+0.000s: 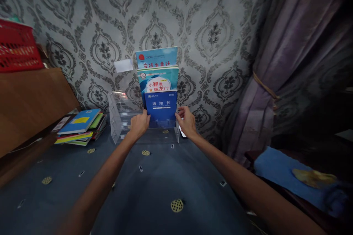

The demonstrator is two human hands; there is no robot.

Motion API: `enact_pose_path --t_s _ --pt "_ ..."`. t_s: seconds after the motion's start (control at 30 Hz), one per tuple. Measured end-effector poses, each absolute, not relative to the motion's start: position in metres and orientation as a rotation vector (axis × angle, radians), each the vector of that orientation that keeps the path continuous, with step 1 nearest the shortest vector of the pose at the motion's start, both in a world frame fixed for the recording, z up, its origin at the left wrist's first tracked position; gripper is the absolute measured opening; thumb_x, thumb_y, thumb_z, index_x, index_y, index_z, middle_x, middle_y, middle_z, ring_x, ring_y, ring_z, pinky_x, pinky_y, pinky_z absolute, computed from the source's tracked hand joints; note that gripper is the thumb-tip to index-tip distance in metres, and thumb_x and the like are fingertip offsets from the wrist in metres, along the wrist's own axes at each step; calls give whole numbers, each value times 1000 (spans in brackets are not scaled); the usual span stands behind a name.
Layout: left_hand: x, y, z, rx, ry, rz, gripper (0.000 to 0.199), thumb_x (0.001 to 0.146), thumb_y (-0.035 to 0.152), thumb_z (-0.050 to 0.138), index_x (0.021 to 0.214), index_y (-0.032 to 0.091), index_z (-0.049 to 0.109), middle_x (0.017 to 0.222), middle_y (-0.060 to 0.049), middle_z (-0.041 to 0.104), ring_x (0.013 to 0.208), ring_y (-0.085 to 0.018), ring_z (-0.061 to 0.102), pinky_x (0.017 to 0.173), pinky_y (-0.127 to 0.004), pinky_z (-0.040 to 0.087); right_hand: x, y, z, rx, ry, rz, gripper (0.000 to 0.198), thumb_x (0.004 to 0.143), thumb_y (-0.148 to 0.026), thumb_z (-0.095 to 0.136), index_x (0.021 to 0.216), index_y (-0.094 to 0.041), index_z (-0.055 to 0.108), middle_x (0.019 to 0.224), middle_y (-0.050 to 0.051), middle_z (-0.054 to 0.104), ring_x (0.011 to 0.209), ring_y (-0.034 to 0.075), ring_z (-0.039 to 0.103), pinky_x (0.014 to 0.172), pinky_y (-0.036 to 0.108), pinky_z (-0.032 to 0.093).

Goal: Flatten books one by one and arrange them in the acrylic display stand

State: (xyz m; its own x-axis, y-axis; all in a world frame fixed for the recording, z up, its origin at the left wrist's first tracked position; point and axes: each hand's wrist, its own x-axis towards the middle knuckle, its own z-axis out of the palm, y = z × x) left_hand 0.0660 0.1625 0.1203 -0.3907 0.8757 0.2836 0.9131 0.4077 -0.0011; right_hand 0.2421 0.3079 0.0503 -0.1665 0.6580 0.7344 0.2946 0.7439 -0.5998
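A dark blue booklet (161,112) with white lettering and "2022" stands upright in the front of a clear tiered book rack (116,119). My left hand (139,123) is closed at its lower left edge. At the right edge, my right hand (186,120) pinches the same booklet between thumb and fingers. Behind it rises a teal picture book (173,77) with red lettering. Farther back and higher stands a light blue book (157,55). The left part of the rack shows bare transparent tiers.
Left of the rack lies a stack of books (79,126) beside a brown box (33,102), with a red basket (19,47) above. A purple curtain (264,73) hangs at right, near a blue cloth (284,172). Patterned wallpaper backs the dark blue tablecloth (138,198).
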Motion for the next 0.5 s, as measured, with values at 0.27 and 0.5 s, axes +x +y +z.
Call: enact_pose_path --t_s 0.27,0.5 --pt "67 163 121 -1569 -2420 -246 38 105 39 35 129 16 51 108 -17 74 100 -30 73 82 -37 53 242 302 61 -640 -1750 335 34 92 -36 51 117 -19 66 94 8 67 83 25 63 82 42 52" --pt "69 166 123 -1557 -2444 -299 37 105 39 33 129 14 48 110 -19 73 101 -31 73 84 -38 53 239 307 59 -661 -1713 343 32 89 -33 52 112 -19 71 91 8 69 80 25 63 80 42 53"
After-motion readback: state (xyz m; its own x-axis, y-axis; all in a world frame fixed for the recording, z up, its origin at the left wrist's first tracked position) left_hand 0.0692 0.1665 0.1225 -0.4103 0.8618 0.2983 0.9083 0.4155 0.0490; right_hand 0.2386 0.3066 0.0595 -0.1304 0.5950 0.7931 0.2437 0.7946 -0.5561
